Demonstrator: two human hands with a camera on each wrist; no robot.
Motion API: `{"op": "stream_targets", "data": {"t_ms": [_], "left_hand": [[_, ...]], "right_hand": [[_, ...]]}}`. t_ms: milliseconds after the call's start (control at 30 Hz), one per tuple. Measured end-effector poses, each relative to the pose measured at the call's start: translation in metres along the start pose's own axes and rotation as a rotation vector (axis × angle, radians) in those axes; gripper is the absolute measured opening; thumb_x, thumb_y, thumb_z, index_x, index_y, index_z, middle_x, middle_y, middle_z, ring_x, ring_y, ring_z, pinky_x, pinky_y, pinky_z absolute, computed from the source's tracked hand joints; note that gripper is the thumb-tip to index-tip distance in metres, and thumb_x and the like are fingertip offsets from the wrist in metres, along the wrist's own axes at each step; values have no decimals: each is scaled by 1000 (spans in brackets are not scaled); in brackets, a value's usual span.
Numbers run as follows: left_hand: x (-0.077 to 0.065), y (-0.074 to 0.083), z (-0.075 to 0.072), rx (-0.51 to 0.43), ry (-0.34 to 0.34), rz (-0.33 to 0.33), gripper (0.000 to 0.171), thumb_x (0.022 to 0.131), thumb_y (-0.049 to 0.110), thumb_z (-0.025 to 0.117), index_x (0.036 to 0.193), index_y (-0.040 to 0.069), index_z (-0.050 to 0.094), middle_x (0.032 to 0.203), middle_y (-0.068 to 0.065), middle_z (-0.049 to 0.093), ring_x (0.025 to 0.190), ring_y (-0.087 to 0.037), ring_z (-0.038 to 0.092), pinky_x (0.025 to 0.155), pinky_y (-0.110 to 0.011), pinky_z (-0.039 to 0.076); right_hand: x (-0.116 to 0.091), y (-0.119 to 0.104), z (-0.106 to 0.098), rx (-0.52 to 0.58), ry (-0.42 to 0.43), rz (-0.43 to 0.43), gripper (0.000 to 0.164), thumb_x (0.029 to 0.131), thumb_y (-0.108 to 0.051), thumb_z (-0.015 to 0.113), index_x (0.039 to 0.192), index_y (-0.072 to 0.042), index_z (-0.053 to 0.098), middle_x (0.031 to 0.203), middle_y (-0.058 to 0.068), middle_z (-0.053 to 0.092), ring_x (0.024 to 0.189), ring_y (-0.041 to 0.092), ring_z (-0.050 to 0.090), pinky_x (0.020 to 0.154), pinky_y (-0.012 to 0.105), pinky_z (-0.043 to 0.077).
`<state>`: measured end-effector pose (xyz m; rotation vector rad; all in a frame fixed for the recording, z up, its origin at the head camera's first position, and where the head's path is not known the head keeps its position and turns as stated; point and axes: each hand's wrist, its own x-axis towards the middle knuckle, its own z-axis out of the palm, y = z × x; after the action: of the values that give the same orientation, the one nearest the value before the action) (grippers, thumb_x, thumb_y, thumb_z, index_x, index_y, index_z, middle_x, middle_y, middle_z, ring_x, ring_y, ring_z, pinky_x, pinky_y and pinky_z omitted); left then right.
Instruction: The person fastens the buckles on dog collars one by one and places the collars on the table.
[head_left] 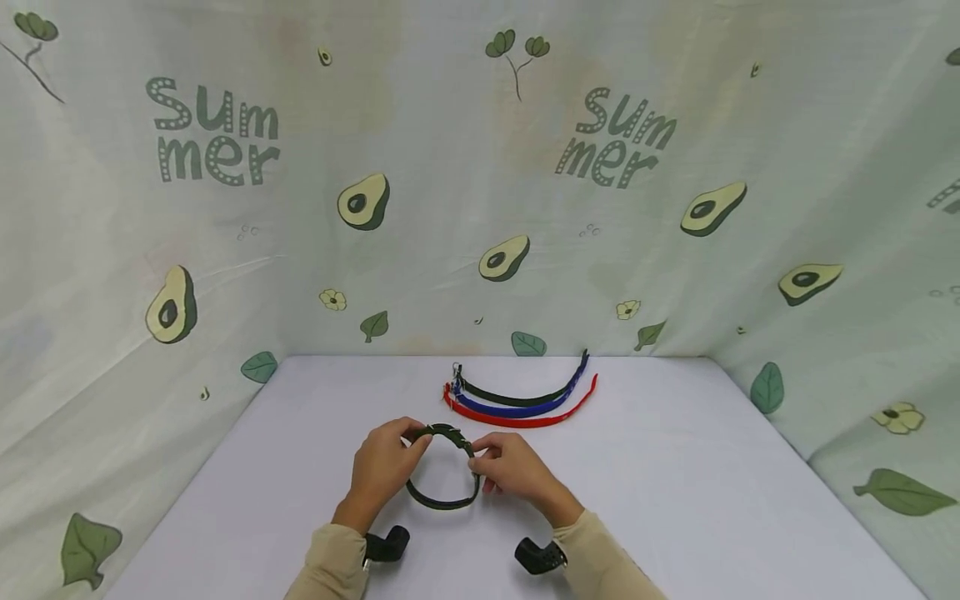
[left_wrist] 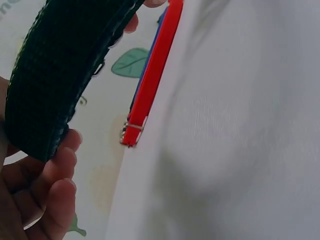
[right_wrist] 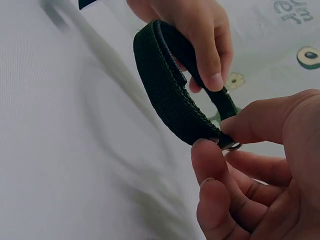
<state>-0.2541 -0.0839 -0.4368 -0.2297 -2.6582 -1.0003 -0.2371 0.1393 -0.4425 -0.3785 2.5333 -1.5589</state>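
Observation:
A dark green webbing collar point(head_left: 442, 503) is bent into a loop above the white table, held between both hands. My left hand point(head_left: 382, 467) pinches it at the upper left, thumb on the near side. At the loop's right side, my right hand point(head_left: 521, 471) pinches it between thumb and fingertips, beside a small metal ring point(right_wrist: 234, 146). In the left wrist view the collar's woven band point(left_wrist: 60, 75) fills the upper left and hides part of that hand. Beyond the hands lie a red collar point(head_left: 525, 422), a blue collar point(head_left: 510, 412) and another dark green collar point(head_left: 517, 400).
The three lying collars curve side by side, their metal buckles point(head_left: 456, 383) together at the left end. Behind the white table point(head_left: 675, 467) hangs a pale cloth point(head_left: 427, 125) printed with avocados and leaves. Black wrist devices point(head_left: 387, 544) sit at both cuffs.

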Motion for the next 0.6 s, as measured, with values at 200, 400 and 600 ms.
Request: {"op": "stream_targets", "data": {"t_ms": [200, 400, 600], "left_hand": [[1, -13, -7, 62, -93, -41, 20, 88, 27, 78, 103, 14, 75, 88, 4, 69, 75, -14, 59, 60, -32, 47], [4, -27, -11, 77, -172, -74, 22, 88, 25, 77, 104, 11, 74, 90, 1, 68, 79, -16, 59, 66, -36, 49], [6, -34, -16, 91, -155, -88, 20, 87, 21, 77, 103, 9, 75, 87, 0, 68, 76, -16, 59, 65, -35, 49]], "right_hand": [[7, 1, 13, 24, 10, 16, 30, 91, -16, 72, 117, -2, 68, 75, 2, 68, 57, 21, 65, 54, 30, 52], [13, 4, 22, 35, 44, 58, 27, 91, -16, 73, 113, -2, 68, 78, 3, 67, 56, 19, 63, 54, 32, 53], [16, 2, 28, 48, 40, 37, 25, 90, -13, 72, 111, -1, 69, 80, 4, 69, 62, 18, 63, 56, 31, 53]]}}
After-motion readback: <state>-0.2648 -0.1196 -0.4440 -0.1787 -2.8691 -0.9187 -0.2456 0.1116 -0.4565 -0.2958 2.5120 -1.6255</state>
